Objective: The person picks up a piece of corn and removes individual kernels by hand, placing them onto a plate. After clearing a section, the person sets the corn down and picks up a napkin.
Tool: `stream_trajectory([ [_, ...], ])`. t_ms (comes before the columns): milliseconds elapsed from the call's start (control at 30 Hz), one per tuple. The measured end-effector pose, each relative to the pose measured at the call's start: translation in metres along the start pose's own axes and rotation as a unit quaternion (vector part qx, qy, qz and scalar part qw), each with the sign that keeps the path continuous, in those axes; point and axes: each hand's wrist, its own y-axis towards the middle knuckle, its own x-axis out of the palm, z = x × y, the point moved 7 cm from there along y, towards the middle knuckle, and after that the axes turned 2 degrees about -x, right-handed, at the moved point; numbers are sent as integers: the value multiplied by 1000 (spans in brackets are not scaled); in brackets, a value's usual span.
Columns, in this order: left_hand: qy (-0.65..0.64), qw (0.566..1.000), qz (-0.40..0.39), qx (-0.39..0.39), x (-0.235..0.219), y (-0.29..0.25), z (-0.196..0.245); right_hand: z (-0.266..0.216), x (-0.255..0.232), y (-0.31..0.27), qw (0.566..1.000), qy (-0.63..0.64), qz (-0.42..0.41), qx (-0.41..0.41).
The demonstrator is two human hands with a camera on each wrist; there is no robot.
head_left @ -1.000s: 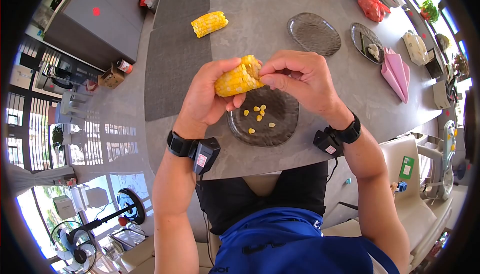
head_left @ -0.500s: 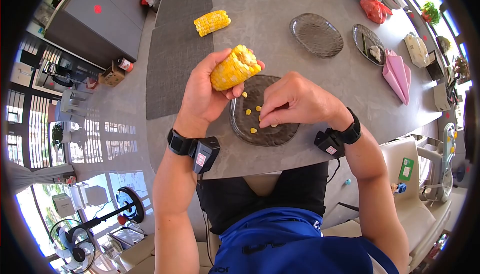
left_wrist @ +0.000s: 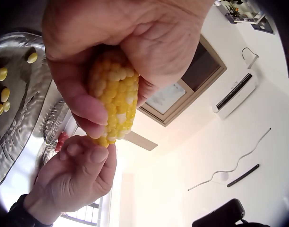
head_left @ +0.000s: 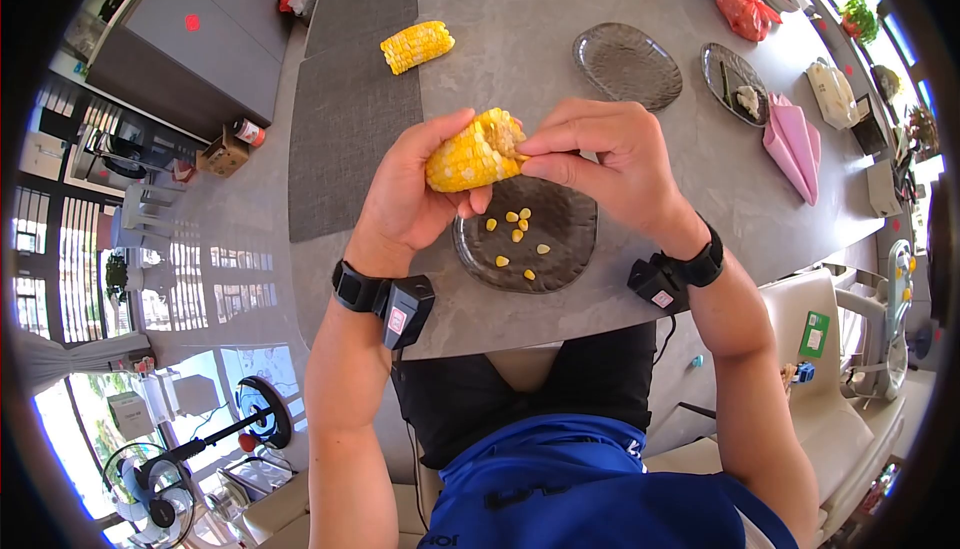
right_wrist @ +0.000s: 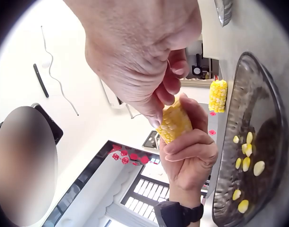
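The left hand point(head_left: 405, 184) grips a piece of corn point(head_left: 462, 161), its fingers curled round the cob; a patch at the cob's right end is bare of kernels. Thumb and fingertips of the right hand point(head_left: 615, 159) touch that end, pinching at a kernel on its edge. Below both hands a dark oval plate point(head_left: 570, 259) holds several loose kernels point(head_left: 530, 275). In the left wrist view the right hand point(left_wrist: 76, 177) meets the cob point(left_wrist: 118, 101) at its tip. The right wrist view has the left hand point(right_wrist: 189, 158) wrapped round the corn point(right_wrist: 175, 124).
Another corn piece point(head_left: 417, 47) lies by the grey runner point(head_left: 350, 139). Farther back are an oval plate point(head_left: 628, 67), a plate with food scraps point(head_left: 722, 99), a pink cloth point(head_left: 792, 152) and a red bag point(head_left: 746, 17). The table's near edge runs below the dark plate.
The right hand went down over the dark plate, then came back up to the cob. One more kernel lies near the plate's front. The left hand kept its grip, shifting slightly.
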Motion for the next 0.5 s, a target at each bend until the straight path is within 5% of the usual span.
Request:
stream_trajectory([
  [500,73,996,26,53,2,-3,8,14,4,-2,986,59,-37,150],
])
